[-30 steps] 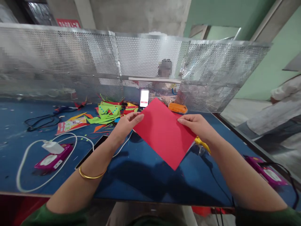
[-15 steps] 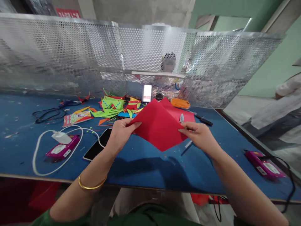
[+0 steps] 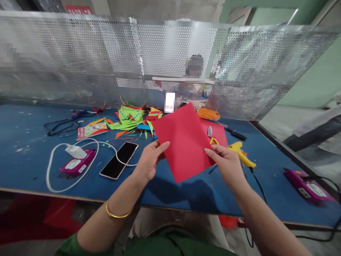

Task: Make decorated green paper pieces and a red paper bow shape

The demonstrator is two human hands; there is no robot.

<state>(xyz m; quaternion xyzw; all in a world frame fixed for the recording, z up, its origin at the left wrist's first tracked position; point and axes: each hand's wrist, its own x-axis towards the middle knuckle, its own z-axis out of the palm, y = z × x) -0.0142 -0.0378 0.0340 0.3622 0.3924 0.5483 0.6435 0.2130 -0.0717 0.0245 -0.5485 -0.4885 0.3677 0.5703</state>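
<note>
A square sheet of red paper [image 3: 183, 142] is held up above the blue table, turned at a slant. My left hand [image 3: 150, 160] pinches its left edge between thumb and fingers. At its lower right edge, my right hand [image 3: 226, 160] grips the same sheet, thumb on top. Behind it another piece of red paper [image 3: 220, 133] lies on the table, partly covered. Scissors with yellow handles [image 3: 214, 140] rest on that piece, close to my right hand. A yellow glue gun [image 3: 242, 154] with a black cord lies just right of that hand.
Green, yellow and orange paper scraps [image 3: 130, 119] are heaped at the back. A phone [image 3: 119, 160] with a white cable and a purple power strip [image 3: 78, 163] lie left; another purple strip [image 3: 306, 186] sits right. A perforated metal screen [image 3: 106, 57] closes off the back, with a person behind it.
The red sheet has turned from a diamond pose to a slanted square and looks flatter. My right hand shifted slightly, and the yellow glue gun now shows beside it. The view moved slightly.
</note>
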